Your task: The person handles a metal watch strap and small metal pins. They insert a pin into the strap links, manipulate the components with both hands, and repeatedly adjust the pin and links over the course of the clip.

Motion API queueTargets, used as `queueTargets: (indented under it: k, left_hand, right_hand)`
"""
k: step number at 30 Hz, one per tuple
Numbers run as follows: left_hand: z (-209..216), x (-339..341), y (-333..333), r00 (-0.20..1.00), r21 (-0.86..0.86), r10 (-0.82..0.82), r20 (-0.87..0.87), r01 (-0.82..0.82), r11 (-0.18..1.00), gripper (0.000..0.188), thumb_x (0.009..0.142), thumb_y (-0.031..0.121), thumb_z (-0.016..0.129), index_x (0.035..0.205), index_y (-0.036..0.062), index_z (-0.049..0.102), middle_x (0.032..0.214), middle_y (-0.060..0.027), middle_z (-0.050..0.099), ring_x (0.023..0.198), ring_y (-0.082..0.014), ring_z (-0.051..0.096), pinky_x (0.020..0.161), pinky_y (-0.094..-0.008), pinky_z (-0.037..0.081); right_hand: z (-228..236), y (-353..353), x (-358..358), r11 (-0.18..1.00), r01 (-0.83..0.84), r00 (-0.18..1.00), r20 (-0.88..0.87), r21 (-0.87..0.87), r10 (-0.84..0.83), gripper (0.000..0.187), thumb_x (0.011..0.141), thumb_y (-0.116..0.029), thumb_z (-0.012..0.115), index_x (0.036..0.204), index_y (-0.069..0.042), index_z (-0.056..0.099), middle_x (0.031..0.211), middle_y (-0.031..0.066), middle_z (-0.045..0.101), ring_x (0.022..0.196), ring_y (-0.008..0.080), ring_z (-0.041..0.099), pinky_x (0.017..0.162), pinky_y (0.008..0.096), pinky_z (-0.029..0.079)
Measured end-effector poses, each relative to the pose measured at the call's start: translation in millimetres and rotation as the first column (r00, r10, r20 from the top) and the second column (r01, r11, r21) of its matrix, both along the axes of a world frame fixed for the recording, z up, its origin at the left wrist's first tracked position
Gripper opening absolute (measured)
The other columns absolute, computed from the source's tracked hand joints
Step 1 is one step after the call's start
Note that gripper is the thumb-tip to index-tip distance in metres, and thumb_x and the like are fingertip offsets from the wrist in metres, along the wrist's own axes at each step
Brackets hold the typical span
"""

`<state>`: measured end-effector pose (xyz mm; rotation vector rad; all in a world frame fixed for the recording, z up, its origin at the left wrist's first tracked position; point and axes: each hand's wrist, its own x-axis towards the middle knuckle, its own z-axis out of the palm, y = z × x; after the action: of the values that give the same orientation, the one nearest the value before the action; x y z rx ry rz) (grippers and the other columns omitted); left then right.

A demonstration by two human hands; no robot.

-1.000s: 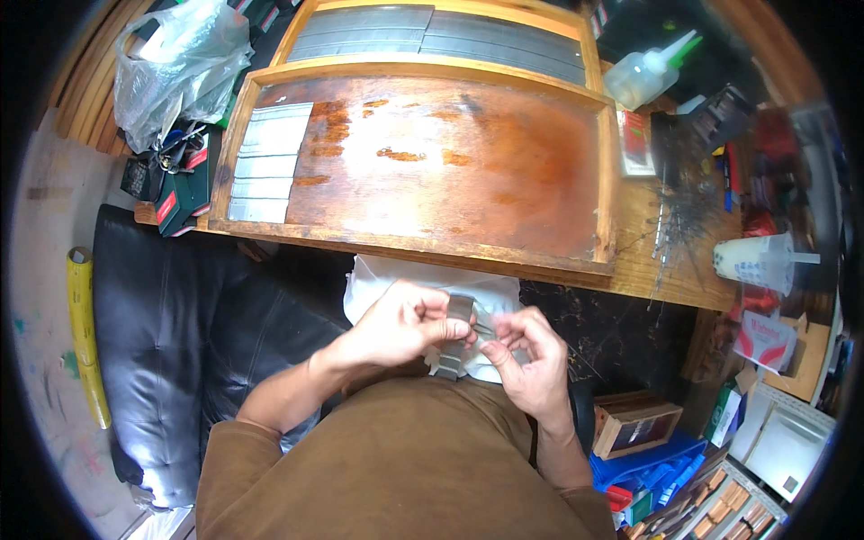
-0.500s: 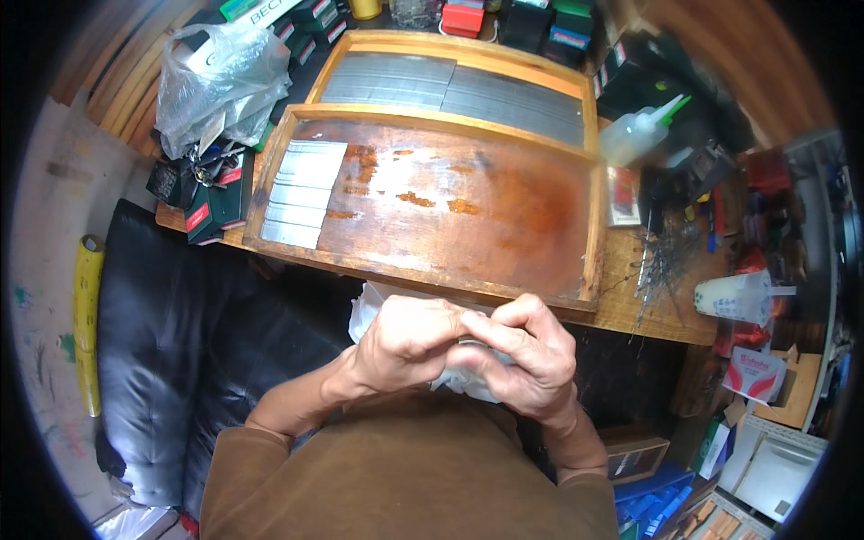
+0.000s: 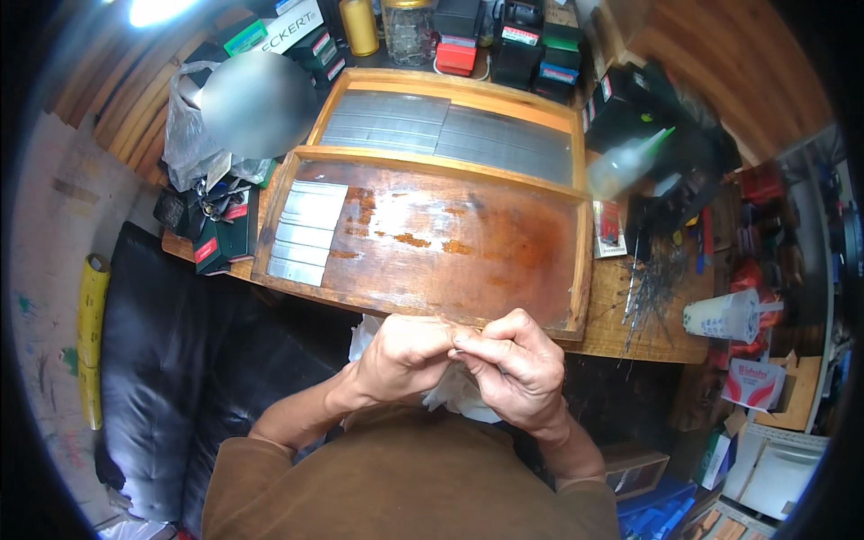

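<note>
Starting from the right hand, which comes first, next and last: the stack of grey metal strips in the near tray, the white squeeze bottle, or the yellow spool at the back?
From the right hand:
1. Stack of grey metal strips, up-left, in the near wooden tray.
2. White squeeze bottle, up-right, beside the trays.
3. Yellow spool, far back, top edge.

At centre frame, the near wooden tray (image 3: 504, 261) had a worn, reddish-brown floor with a patchy gloss and rust-coloured blotches; dull grey metal strips (image 3: 306, 229) lay matt along its left side. The far wooden tray (image 3: 450, 85), upper centre, was filled with smooth, faintly shining metal sheets (image 3: 450, 135). Lower left, the black seat (image 3: 171, 378) looked like glossy leather. White crumpled cloth or paper (image 3: 450, 396) sat under the hands.
</note>
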<state>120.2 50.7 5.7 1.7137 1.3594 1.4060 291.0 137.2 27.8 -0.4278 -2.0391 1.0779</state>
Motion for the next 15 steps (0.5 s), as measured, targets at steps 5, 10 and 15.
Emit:
queueTargets:
  k: [5, 10, 15]
  left_hand:
    - [-1, 0, 2, 1.0, -0.021, 0.005, -0.022, -0.005, 1.0, 0.023, 0.082, -0.005, 0.073, 0.104, 0.0028, 0.075, 0.081, -0.0157, 0.071, 0.07, -0.0315, 0.07, 0.062, -0.0366, 0.054]
    - [19, 8, -21, 0.985, -0.367, -0.135, 0.107, 0.166, 0.915, 0.012, 0.093, 0.009, 0.077, 0.097, -0.0019, 0.075, 0.075, -0.0152, 0.072, 0.067, -0.0226, 0.071, 0.058, -0.034, 0.051]
    - [-45, 11, -26, 0.75, -0.709, 0.166, 0.64, 0.493, 0.504, 0.016, 0.097, 0.013, 0.075, 0.101, -0.0019, 0.077, 0.09, -0.0077, 0.078, 0.075, -0.0078, 0.069, 0.066, -0.0221, 0.055]
  right_hand:
    - [-1, 2, 1, 0.999, 0.01, 1.0, 0.007, 0.04, -0.01, 0.025, 0.079, 0.004, 0.084, 0.101, -0.003, 0.078, 0.086, 0.0072, 0.065, 0.074, 0.0208, 0.064, 0.064, 0.0327, 0.052]
    - [-8, -18, 17, 0.998, 0.055, 0.998, 0.045, -0.033, -0.054, 0.015, 0.09, -0.016, 0.082, 0.095, -0.003, 0.078, 0.078, 0.0078, 0.06, 0.066, 0.0196, 0.061, 0.059, 0.0315, 0.05]
    - [-84, -45, 31, 0.381, 0.043, 0.996, 0.071, -0.924, 0.06, 0.017, 0.098, -0.009, 0.073, 0.104, 0.007, 0.072, 0.077, 0.0, 0.064, 0.062, 0.0066, 0.06, 0.054, 0.0213, 0.047]
